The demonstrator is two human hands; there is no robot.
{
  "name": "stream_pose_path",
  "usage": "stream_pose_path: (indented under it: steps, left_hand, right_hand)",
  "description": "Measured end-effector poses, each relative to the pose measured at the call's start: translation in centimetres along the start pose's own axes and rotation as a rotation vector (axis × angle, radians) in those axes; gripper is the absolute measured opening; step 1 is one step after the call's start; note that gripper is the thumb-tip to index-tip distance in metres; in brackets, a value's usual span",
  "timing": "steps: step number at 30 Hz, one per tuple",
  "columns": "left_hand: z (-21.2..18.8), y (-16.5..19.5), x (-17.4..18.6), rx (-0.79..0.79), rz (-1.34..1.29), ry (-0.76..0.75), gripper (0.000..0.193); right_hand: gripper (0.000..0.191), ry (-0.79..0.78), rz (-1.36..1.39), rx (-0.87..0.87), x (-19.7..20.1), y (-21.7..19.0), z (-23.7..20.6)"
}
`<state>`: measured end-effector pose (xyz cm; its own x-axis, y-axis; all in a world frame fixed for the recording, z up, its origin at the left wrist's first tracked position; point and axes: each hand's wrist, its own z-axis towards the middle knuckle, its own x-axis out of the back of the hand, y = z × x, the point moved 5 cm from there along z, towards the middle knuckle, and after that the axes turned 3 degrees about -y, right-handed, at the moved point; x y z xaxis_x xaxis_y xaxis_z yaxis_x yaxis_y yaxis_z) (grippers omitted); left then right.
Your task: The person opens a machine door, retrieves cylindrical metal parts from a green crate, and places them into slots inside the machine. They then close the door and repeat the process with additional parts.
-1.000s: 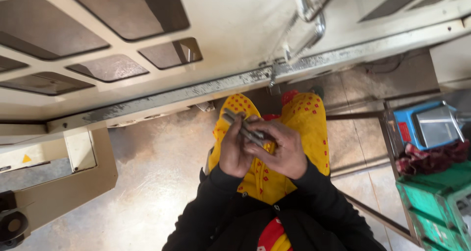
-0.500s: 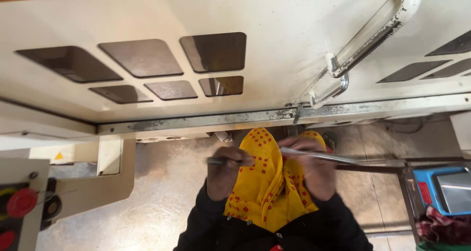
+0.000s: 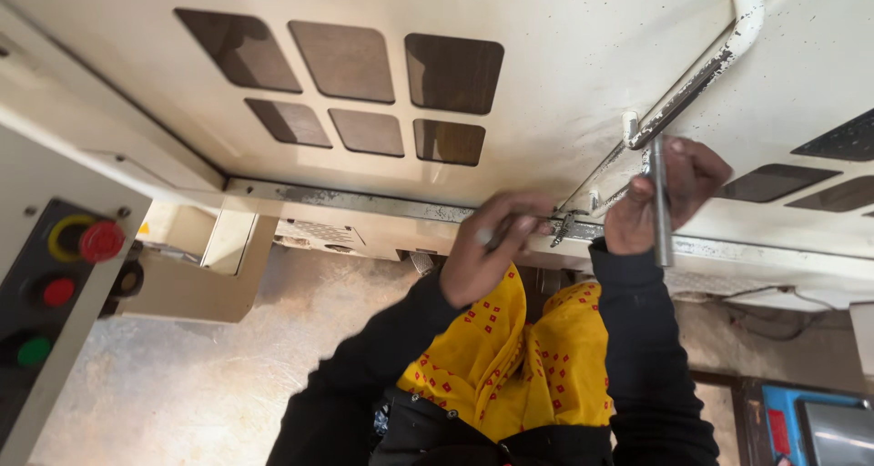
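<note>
Hands raised at machine door's lower rail [image 3: 364, 202]. Right hand [image 3: 669, 193] fisted round steel rod tool [image 3: 659, 202], held upright just beside door handle [image 3: 701, 65]. Left hand [image 3: 496, 248] blurred, curled at small latch bracket [image 3: 564, 225]; contents unclear. Risks: rod slipping from grip onto lap, 1 finger pinched at bracket, rod scraping paint
</note>
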<state>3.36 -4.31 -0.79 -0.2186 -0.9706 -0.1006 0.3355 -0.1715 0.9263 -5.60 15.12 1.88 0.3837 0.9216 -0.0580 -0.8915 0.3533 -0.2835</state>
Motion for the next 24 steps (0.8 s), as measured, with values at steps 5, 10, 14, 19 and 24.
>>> stream_pose_path:
  steps: [5, 10, 14, 19, 24]
  left_hand:
    - [5.1, 5.4, -2.0, -0.423, 0.396, 0.089, 0.036]
    - [11.9, 4.5, -4.8, -0.438, 0.277, -0.061, 0.046]
    - [15.2, 0.2, -6.2, -0.123, 0.124, -0.212, 0.038]
    - [16.3, -4.6, -7.4, -0.081, -0.132, -0.267, 0.034]
    - [17.3, -7.7, -7.8, -0.43, 0.118, -0.06, 0.059]
  right_hand:
    - [0.04, -0.156, -0.162, 0.088, -1.1, 0.9, -1.9]
    - [0.033, 0.161, 0.422, -0.368, -1.2, 6.4, -4.9]
    - [0.043, 0.039, 0.317, -0.245, -0.9, 7.0, -6.0]
    - [0.049, -0.024, 0.03, -0.281, 0.5, 7.4, -6.6]
    - [0.055, -0.086, 0.068, -0.266, -0.2, 7.1, -7.2]
